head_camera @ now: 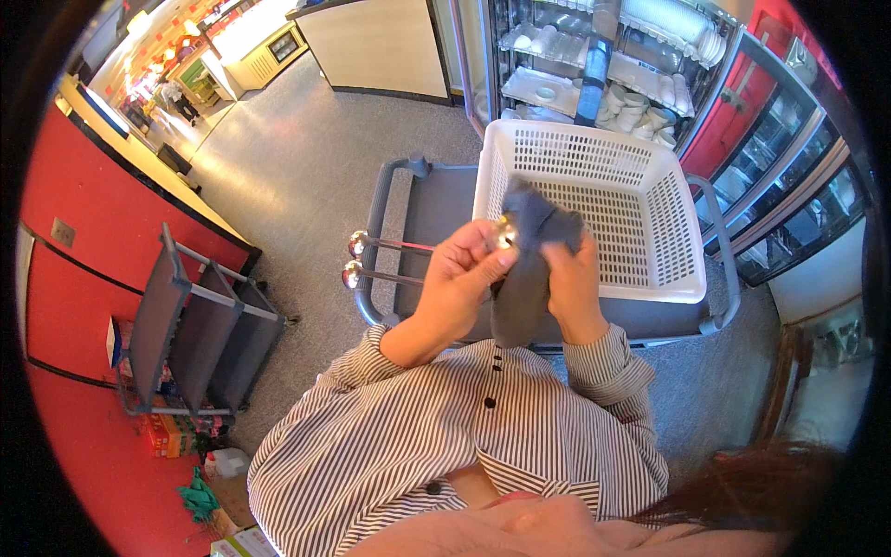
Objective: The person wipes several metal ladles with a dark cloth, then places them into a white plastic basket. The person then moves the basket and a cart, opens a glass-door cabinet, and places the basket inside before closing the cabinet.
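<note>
My left hand (463,278) pinches a shiny, rounded metal utensil (507,235) between thumb and fingers. Its exact kind is hidden by the hand and blur. Against its right side, my right hand (572,278) grips a dark grey cloth (522,292), whose lower end hangs down in front of my striped shirt. Both hands are above the front of a grey service cart (438,209). On that cart stands a white perforated plastic basket (592,289), just beyond my right hand. Two metal ladles (353,274) lie across the cart's left handle, their round ends sticking out and their handles running behind my left hand.
A glass-door cabinet (604,42) holding bowls and plates stands behind the basket. At left, a grey three-tier cart (191,320) stands by a red wall (90,188). Boxes (167,435) sit on the floor below it. A person (177,101) is far off at upper left.
</note>
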Tool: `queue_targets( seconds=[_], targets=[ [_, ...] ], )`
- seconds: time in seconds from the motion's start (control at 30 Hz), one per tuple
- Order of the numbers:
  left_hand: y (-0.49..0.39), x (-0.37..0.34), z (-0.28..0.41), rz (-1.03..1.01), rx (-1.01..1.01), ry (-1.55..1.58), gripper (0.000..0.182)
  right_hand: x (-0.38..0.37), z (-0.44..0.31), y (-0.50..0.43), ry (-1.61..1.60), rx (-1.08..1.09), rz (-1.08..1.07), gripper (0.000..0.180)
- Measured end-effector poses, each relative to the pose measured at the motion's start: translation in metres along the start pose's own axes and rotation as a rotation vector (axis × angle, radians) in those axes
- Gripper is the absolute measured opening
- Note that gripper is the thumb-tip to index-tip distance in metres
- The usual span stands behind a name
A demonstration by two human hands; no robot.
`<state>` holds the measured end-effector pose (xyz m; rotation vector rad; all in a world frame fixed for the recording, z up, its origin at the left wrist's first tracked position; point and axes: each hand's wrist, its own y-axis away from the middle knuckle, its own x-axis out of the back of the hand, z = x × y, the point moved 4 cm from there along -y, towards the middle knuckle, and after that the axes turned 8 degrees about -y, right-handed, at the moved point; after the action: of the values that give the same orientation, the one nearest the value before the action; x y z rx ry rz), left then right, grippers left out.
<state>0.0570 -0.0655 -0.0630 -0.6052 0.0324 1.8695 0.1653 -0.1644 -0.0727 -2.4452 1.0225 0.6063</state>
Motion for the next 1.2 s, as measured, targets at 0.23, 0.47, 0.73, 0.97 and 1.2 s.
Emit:
queue_targets(
  seconds=[0.23,0.47,0.73,0.97,1.2],
  targets=[
    [0.0,0.004,0.007,0.037,0.061,0.119,0.019,0.002,-0.013,0.007,0.171,0.07,-0.147,0.031],
    [0.006,-0.01,0.001,0.001,0.004,-0.048,0.025,0.0,-0.015,0.005,-0.134,-0.128,-0.004,0.029],
    [-0.002,-0.008,0.001,-0.06,0.013,0.016,0.021,0.007,-0.023,0.016,0.171,0.045,-0.061,0.03],
    [0.011,-0.016,-0.012,-0.015,0.031,-0.146,0.018,0.004,-0.017,0.013,-0.082,-0.048,0.106,0.022],
    [0.001,-0.007,0.001,-0.024,0.131,0.114,0.019,0.029,-0.016,0.018,0.063,0.068,-0.065,0.032]
  ],
)
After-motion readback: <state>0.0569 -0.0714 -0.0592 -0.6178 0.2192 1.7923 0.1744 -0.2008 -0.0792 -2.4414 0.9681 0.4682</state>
